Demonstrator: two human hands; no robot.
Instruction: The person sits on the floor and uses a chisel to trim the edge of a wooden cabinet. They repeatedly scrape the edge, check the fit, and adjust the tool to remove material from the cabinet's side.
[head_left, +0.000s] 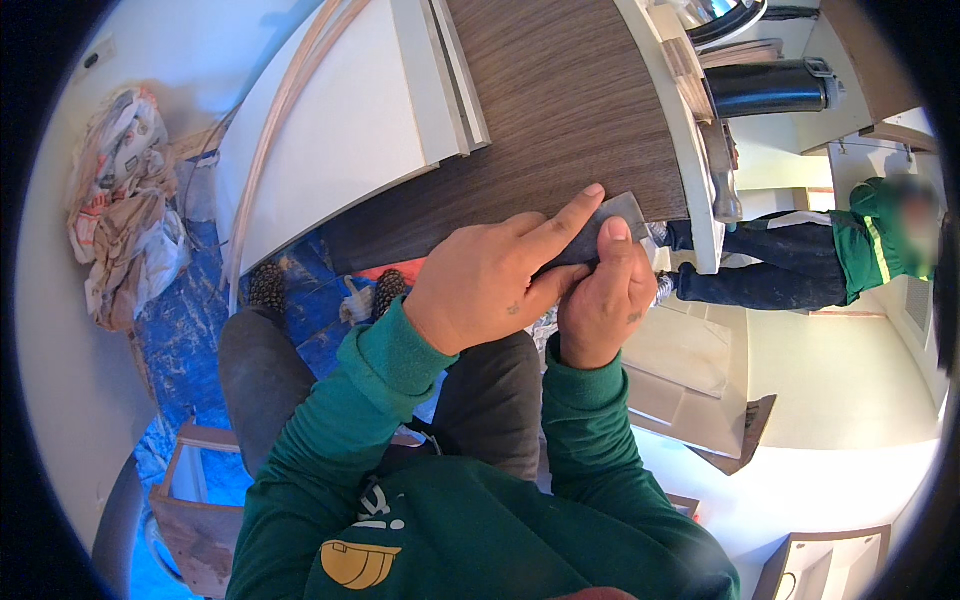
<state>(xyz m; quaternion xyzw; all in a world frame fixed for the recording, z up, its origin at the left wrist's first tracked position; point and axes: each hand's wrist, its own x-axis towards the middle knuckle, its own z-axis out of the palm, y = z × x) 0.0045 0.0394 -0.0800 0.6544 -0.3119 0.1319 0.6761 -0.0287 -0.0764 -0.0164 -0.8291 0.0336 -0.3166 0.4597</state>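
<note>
Both hands, left hand [490, 285] and right hand [605, 300], pinch a grey block [610, 222] flat against the panel [560, 110] edge, steadying it.

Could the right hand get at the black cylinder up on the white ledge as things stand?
Probably not readily: the right hand grips the grey block on the wood panel, and the black cylinder lies beyond the white ledge.

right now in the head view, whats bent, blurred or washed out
Head view: fisheye bends the wood-grain panel and the white boards toward the rim, with black vignette at the corners; light is even and soft, and both hands, left hand and right hand, on the grey flat piece are sharp; the co-worker's face is blurred; the white floor at lower right looks washed out.
</note>
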